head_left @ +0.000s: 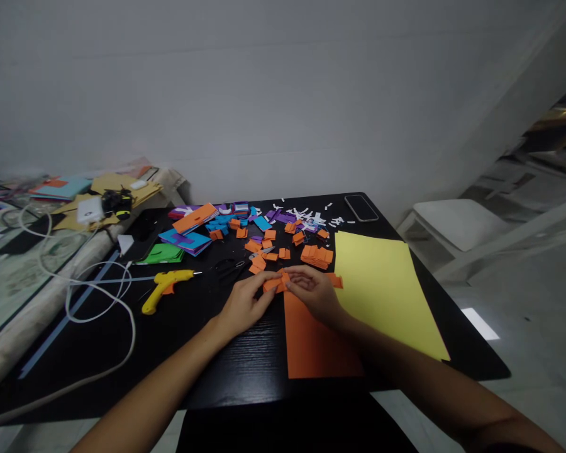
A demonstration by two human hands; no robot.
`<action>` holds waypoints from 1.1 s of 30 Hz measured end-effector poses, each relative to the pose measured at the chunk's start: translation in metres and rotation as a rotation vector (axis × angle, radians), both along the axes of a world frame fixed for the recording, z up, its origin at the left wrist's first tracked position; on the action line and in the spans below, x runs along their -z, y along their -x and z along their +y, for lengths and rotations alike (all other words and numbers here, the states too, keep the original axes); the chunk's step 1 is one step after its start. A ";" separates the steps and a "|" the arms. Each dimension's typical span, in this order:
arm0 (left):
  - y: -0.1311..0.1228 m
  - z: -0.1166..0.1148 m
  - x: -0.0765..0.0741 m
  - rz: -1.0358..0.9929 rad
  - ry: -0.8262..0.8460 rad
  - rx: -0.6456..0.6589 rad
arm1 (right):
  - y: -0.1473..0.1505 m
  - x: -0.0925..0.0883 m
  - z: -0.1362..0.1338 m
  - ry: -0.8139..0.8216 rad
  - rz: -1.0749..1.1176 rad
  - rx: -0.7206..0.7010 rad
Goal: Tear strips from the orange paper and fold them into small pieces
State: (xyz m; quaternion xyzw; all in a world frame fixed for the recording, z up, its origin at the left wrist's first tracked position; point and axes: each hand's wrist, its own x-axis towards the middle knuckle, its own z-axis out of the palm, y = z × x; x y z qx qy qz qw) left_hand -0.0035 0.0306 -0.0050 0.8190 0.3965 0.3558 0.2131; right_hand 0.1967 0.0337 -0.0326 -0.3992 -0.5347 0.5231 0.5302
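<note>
You have both hands together near the middle of the black wood-grain table, with a small folded piece of orange paper between them. Your left hand pinches its near left side between thumb and fingers, and your right hand closes its fingertips on the right side, so the grip of each is on the paper. The piece sits just above the far edge of a large flat orange paper sheet, which your right forearm partly covers; another bit of orange paper shows beyond your right knuckles.

The step in hand looks like shaping or creasing this piece by fingertip; your fingers hide the exact fold. Beyond your hands lie loose small folded orange paper pieces, and next to the large yellow paper sheet sits a neat stack of orange paper pieces. Narrow white paper scraps are strewn toward the wall. The yellow glue gun with an orange trigger rests on its side to your left, well apart from both hands.

As a judgement, the next move calls for a steady left pinch while the right fingertips press the fold flat and line up its edges, lightly enough not to crumple or tear the thin paper
</note>
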 end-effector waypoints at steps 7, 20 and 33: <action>-0.001 0.000 -0.003 -0.036 -0.085 -0.037 | 0.001 0.001 -0.001 -0.030 -0.054 0.005; -0.007 -0.007 -0.004 -0.036 -0.096 -0.019 | 0.004 -0.001 -0.007 -0.204 -0.301 0.108; -0.002 -0.003 -0.013 0.066 -0.123 0.154 | 0.003 0.000 -0.002 -0.041 -0.032 0.001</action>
